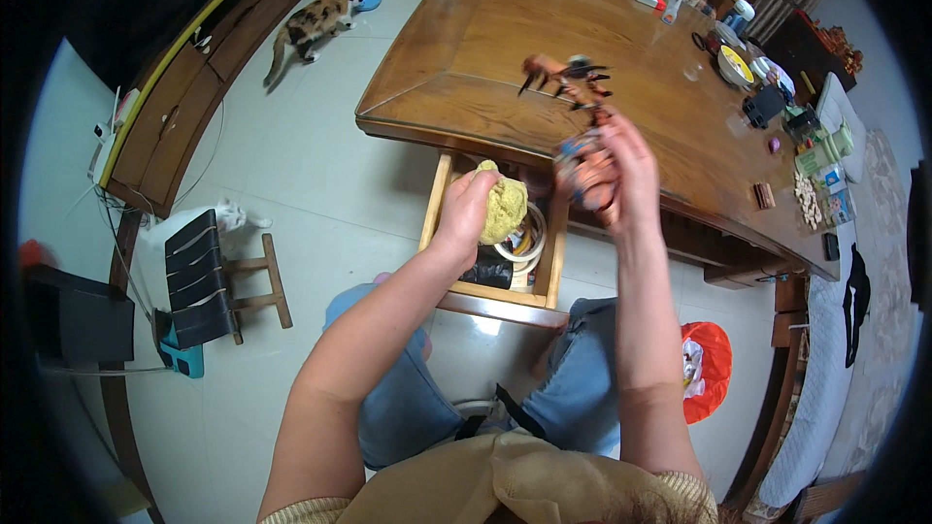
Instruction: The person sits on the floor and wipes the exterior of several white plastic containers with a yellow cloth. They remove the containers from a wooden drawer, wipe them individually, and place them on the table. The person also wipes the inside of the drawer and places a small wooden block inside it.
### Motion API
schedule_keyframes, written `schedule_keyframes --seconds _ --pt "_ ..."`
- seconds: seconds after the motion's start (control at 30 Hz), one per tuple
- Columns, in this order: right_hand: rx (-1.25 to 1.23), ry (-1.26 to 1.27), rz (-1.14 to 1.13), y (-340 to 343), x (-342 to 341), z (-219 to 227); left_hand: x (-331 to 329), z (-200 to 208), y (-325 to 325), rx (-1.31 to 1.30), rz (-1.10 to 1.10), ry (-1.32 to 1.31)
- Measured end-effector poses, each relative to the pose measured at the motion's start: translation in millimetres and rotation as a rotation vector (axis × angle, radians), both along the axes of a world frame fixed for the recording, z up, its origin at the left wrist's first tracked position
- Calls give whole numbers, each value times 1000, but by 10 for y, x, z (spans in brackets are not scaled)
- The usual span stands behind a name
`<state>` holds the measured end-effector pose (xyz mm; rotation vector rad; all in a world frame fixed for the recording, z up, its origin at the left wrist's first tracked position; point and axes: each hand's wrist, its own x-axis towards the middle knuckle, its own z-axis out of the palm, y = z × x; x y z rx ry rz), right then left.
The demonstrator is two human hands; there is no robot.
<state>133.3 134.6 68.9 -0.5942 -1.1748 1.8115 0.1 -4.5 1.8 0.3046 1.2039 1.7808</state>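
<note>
My left hand (464, 212) is closed around a fuzzy yellow cloth-like bundle (506, 206), held above the pulled-out wooden drawer (436, 199). Farther right, my right hand (636, 167) grips an orange, blue and black toy figure (587, 173), smeared by motion. Its spiky upper part (571, 80) reaches over the near edge of the brown table (485, 29); whether this is one piece or two I cannot tell. Inside the drawer lie a white ring like a tape roll (533, 236) and a black pouch (488, 273). The bundle and my left hand hide other contents.
Bowls (735, 66), a heap of small pale pieces (807, 200) and other items line the table's right side. A red-lined bin (714, 369) stands right of my legs. At left are a low stool (202, 281), a white cat (229, 217) and a calico cat (313, 24).
</note>
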Motion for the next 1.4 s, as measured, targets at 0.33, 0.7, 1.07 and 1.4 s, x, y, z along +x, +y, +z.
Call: schedule_keyframes --seconds 0.33,0.7,1.07,1.4 --pt "1018 -1757 -899 1612 622 132 -44 35 -40 20 46 -186" --pt "1211 -584 309 -437 -102 -88 199 234 -399 372 -190 -433" --pt "1456 -1092 -87 1790 286 -489 429 312 -927 343 257 -169" --pt "1372 -790 20 978 784 -421 863 86 -1159 300 304 -179"
